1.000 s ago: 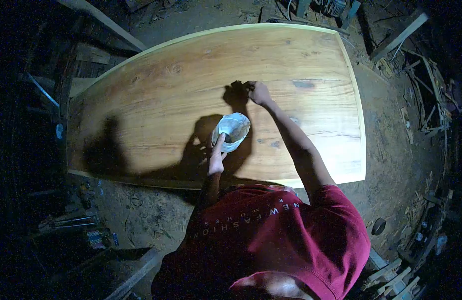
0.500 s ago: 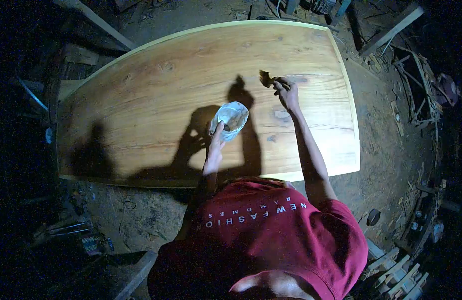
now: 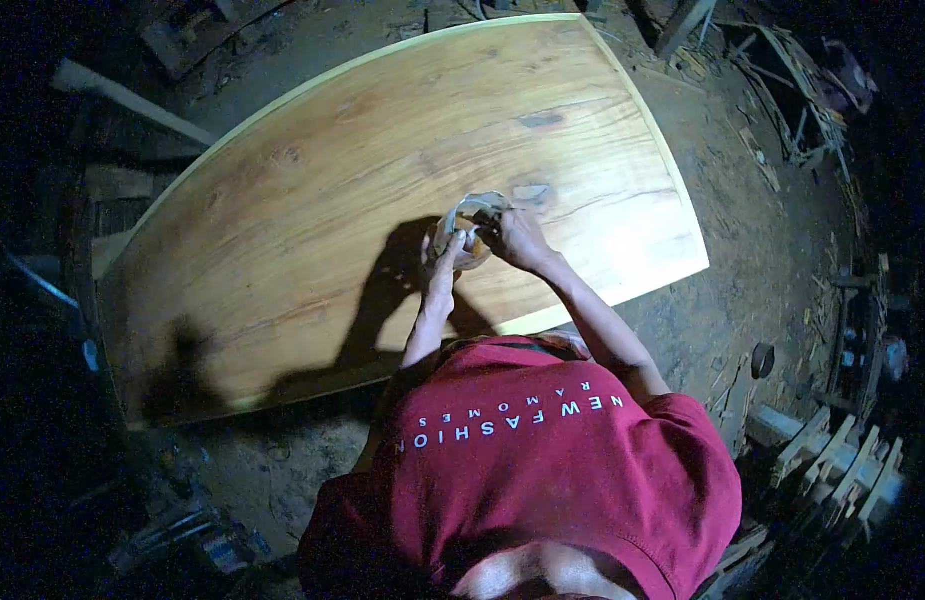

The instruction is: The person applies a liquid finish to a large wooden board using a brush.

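A whitish plastic tub (image 3: 461,212) with brownish stuff inside is held by its near left side in my left hand (image 3: 443,275), thumb over the rim. My right hand (image 3: 525,243) is closed at the tub's right rim on a paintbrush (image 3: 488,222), which is dark and mostly hidden by the fingers and the tub. The brush end is down at the tub's mouth. Beneath both hands spreads a large wooden panel (image 3: 313,210) with a curved far edge, pale edging and visible grain. Shadows of my arms fall across it.
Cut timber pieces (image 3: 853,465) are stacked at the lower right. A wooden beam (image 3: 133,105) stands off the panel's far left edge. Scrap wood (image 3: 763,160) and debris lie on the dirt floor (image 3: 723,340). A dark round object (image 3: 764,361) is at the right.
My right hand has brought the paintbrush from above the panel down and left to the tub. My left hand still holds the tub. The view has turned, so the panel appears tilted.
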A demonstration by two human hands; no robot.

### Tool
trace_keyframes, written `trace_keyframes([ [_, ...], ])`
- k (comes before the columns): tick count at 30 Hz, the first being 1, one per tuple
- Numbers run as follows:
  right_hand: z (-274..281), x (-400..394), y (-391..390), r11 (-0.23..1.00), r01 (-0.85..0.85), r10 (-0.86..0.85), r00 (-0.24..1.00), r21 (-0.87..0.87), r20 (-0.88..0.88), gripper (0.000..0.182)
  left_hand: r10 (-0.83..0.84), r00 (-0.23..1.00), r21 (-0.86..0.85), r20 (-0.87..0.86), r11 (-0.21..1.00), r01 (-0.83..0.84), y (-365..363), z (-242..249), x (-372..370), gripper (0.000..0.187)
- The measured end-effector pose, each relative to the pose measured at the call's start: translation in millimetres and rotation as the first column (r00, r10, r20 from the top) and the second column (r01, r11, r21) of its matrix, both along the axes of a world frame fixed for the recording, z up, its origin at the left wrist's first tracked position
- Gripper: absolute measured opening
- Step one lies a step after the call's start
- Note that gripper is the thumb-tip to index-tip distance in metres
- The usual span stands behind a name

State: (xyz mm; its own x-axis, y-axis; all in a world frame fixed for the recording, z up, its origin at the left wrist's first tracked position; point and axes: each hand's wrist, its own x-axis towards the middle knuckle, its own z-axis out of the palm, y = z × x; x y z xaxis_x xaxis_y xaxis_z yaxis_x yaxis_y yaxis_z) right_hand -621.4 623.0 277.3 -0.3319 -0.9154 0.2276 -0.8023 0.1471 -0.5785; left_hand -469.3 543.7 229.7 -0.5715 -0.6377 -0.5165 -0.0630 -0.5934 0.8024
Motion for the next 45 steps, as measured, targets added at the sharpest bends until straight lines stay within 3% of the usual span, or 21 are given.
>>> trace_keyframes([
  [2,30,13,9,0.996,-0.055,0.055,0.998,-0.065,0.01,0.029,0.048,0.997,0.01,-0.055,0.999,-0.047,4,-23,-3,0.085],
  [4,-26,6,12,0.982,-0.055,0.046,0.997,-0.181,-0.054,0.038,0.007,0.991,0.033,-0.134,0.999,-0.003,8,-7,-2,0.083],
  [6,-32,3,20,0.986,0.01,0.024,0.979,-0.164,0.201,0.04,-0.11,0.98,-0.109,-0.166,0.99,0.093,8,1,-4,0.08],
  [7,-32,-2,27,0.998,0.033,-0.021,0.972,-0.049,0.233,0.032,-0.009,0.998,-0.129,-0.064,0.992,0.001,14,-3,-7,0.067],
  [11,-17,-14,48,0.991,0.124,-0.127,0.991,0.056,0.04,0.018,-0.041,0.999,-0.028,-0.013,0.999,0.041,32,43,-3,0.068],
  [13,-13,-13,47,0.958,0.212,-0.208,0.977,0.195,-0.039,0.018,-0.026,0.999,-0.092,-0.02,0.996,0.024,36,36,-8,0.069],
  [16,-16,-7,45,0.988,0.148,-0.146,0.989,-0.039,0.039,0.015,-0.022,0.997,-0.15,-0.072,0.989,0.011,38,44,-18,0.07],
  [18,-27,-10,37,0.997,0.049,-0.027,0.943,-0.059,0.331,0.016,-0.038,0.988,-0.152,-0.15,0.988,0.015,36,35,-25,0.069],
  [20,-21,-24,45,0.99,-0.036,0.062,0.979,-0.135,0.192,0.014,-0.058,0.99,-0.146,-0.132,0.989,0.038,39,33,-29,0.074],
  [22,38,-25,58,0.997,0.037,0.016,0.77,-0.071,0.638,0.013,0.004,1.0,0.013,0.029,1.0,-0.004,48,48,-33,0.08],
  [23,40,-35,64,0.999,0.036,-0.041,0.693,0.022,0.719,0.014,-0.013,0.999,0.011,0.048,1.0,0.013,47,35,-37,0.086],
  [24,45,-43,68,0.999,0.039,-0.04,0.699,0.018,0.714,0.014,-0.015,0.999,0.007,0.039,1.0,0.015,51,38,-42,0.086],
  [26,55,-58,74,0.994,0.097,-0.014,0.514,-0.042,0.858,0.013,0.003,1.0,0.006,0.027,1.0,-0.003,57,46,-50,0.083],
  [31,86,-103,83,0.972,0.235,-0.11,0.484,-0.007,0.868,0.019,0.037,0.998,-0.021,0.056,0.999,-0.036,51,28,-58,0.077],
  [35,81,-147,67,0.91,0.408,-0.196,0.585,-0.077,0.787,0.021,0.08,0.995,0.035,0.065,0.996,-0.082,45,8,-57,0.089],
  [36,46,-169,54,0.899,0.425,-0.23,0.661,-0.103,0.715,0.019,0.088,0.994,0.036,0.07,0.995,-0.091,43,-1,-59,0.089],
  [37,34,-182,46,0.885,0.421,-0.308,0.85,-0.199,0.428,0.016,0.079,0.995,0.036,0.06,0.996,-0.081,42,-5,-58,0.09],
  [38,21,-190,37,0.881,0.374,-0.362,0.927,-0.289,0.097,0.014,0.078,0.995,0.037,0.058,0.996,-0.081,40,-10,-50,0.09],
  [40,-11,-212,16,0.927,0.375,-0.371,0.918,0.004,-0.14,0.015,0.091,0.996,-0.017,0.003,0.996,-0.091,45,-12,-39,0.082],
  [43,-45,-221,-11,0.937,0.33,-0.281,0.905,0.11,-0.319,0.018,0.127,0.992,-0.019,0.019,0.992,-0.126,43,-10,-28,0.079],
  [45,-69,-218,-23,0.966,0.235,-0.195,0.938,0.111,-0.287,0.017,0.161,0.987,-0.052,-0.003,0.986,-0.161,41,-14,-24,0.08],
])
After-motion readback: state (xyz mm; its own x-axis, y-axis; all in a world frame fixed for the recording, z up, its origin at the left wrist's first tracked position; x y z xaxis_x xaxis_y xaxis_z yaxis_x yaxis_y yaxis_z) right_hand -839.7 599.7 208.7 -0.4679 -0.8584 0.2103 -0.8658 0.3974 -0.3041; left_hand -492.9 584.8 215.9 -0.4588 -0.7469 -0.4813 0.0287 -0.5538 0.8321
